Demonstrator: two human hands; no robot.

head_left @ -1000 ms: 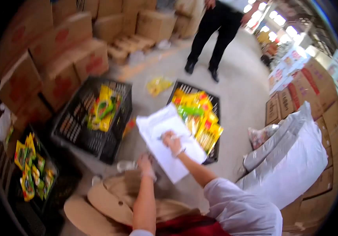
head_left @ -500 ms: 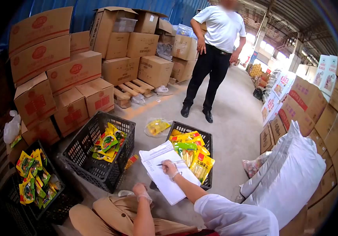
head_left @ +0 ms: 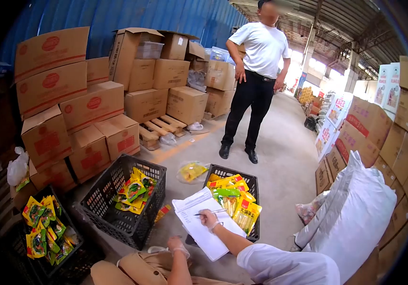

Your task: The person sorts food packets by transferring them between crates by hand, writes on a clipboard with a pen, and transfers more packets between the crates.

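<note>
My right hand (head_left: 208, 218) is closed around a pen (head_left: 212, 212) and rests on an open notebook (head_left: 197, 202) with handwriting on its upper page. The notebook lies over the near left part of a black crate (head_left: 257, 190) holding yellow food packets (head_left: 246, 213). My left hand (head_left: 178, 245), fingers curled in, sits by my knee, left of the notebook's lower edge; I see nothing in it. Both hands seem to wear thin clear gloves. A second black crate (head_left: 140, 232), left of the notebook, holds yellow-and-green packets (head_left: 135, 190).
Another crate (head_left: 78, 249) of packets (head_left: 47, 228) stands far left. A bagged yellow packet (head_left: 192, 172) lies on the floor. A person (head_left: 256, 71) stands ahead. Stacked cartons (head_left: 94, 107) line the left; white sacks (head_left: 351, 213) and more cartons (head_left: 360, 123) are at right.
The view has tilted up slightly, so everything sits lower in it. My right hand stays on the notebook with the pen, and my left hand stays by the knee.
</note>
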